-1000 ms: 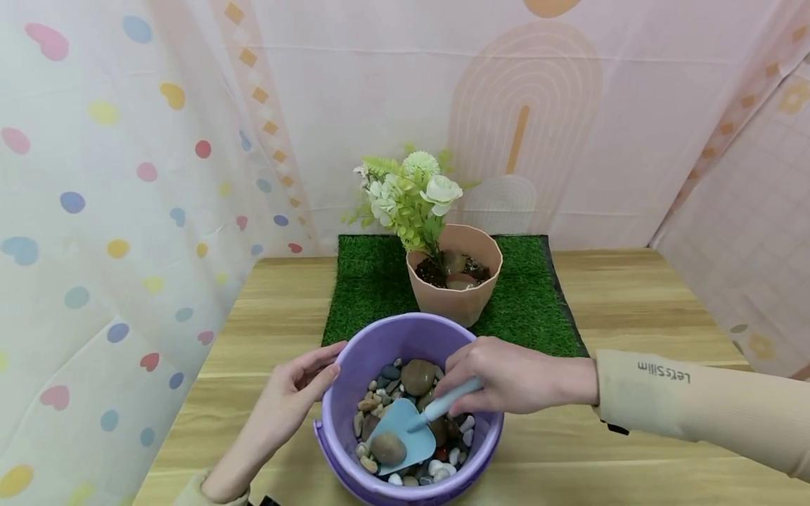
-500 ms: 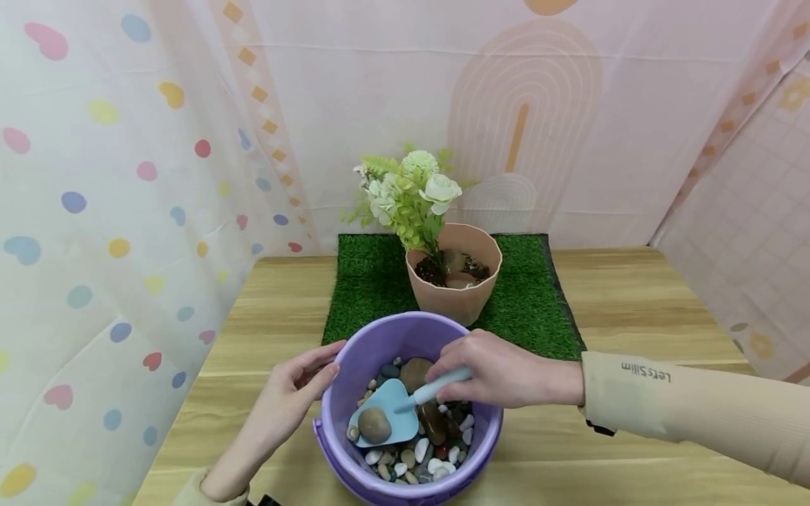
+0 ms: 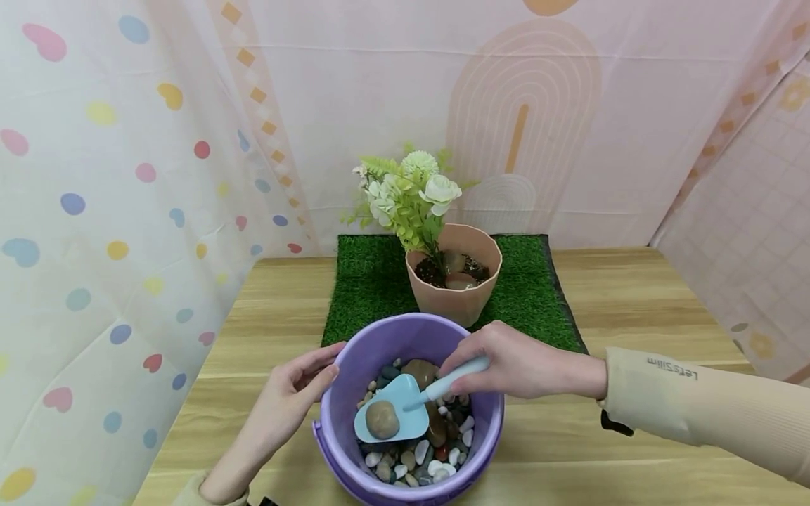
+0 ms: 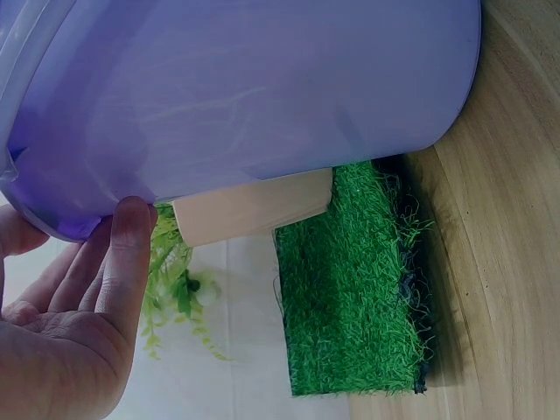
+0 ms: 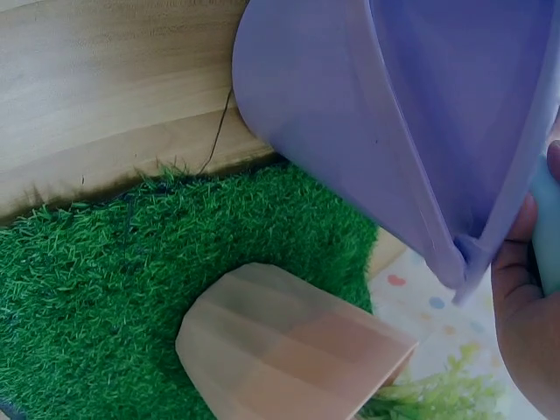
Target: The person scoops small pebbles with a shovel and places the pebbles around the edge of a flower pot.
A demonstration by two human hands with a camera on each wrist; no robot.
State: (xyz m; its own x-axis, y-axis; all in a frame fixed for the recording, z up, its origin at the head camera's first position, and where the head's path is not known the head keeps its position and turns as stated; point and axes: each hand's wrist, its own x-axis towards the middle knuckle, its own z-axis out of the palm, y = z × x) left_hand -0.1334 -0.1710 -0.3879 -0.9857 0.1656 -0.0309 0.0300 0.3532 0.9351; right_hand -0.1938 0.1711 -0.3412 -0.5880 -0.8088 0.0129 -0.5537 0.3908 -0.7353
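The purple bucket (image 3: 414,323) stands at the front of the table, holding pebbles and larger stones (image 3: 436,467). At its left rim, my left hand (image 3: 281,404) grips the edge, with thumb and fingers around it, as the left wrist view also shows. Over the bucket's right rim reaches my right hand (image 3: 506,362), gripping the pale blue handle of a small shovel (image 3: 411,411). One round brown stone (image 3: 382,419) lies on the shovel's blade, inside the bucket above the pebbles. In the right wrist view, only part of the right hand (image 5: 525,324) and the handle (image 5: 547,227) shows.
Behind the bucket, a pink flowerpot (image 3: 452,306) with soil, stones and white flowers (image 3: 414,193) stands on a green grass mat (image 3: 528,309). Bare wood tabletop (image 3: 633,309) extends to both sides. Patterned cloth (image 3: 373,91) hangs at the back and sides.
The shovel with the stone has moved left and up from the pebbles, then slightly back right. More pebbles now show beneath it. My left hand has stayed at the rim.
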